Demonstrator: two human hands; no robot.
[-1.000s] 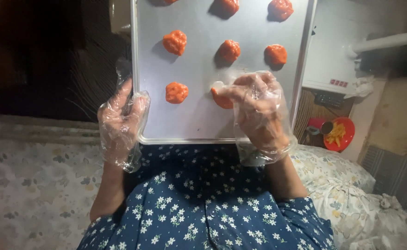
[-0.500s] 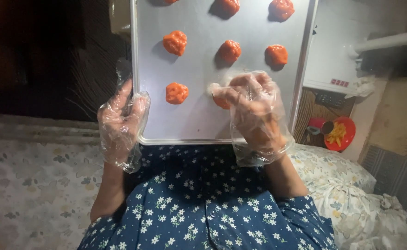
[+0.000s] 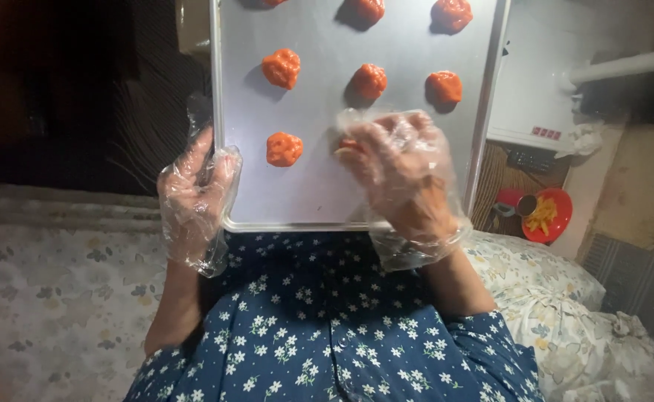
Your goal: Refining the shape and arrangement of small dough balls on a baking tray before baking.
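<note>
A metal baking tray [image 3: 319, 201] rests on my lap and carries several orange dough balls, among them one at the lower left [image 3: 284, 149] and one in the middle [image 3: 370, 80]. My right hand [image 3: 401, 175], in a clear plastic glove, lies over the tray's lower right with its fingers closed around another orange dough ball [image 3: 348, 146], which is mostly hidden. My left hand [image 3: 197, 195], also gloved, grips the tray's left edge near the front corner.
A red dish [image 3: 546, 216] with yellow strips sits low at the right beside a dark cup. A floral cushion [image 3: 558, 298] lies to the right, floral bedding to the left. My blue flowered dress fills the foreground.
My right hand's fingers have shifted slightly left over the dough ball and cover more of it. The left hand and the tray have stayed put.
</note>
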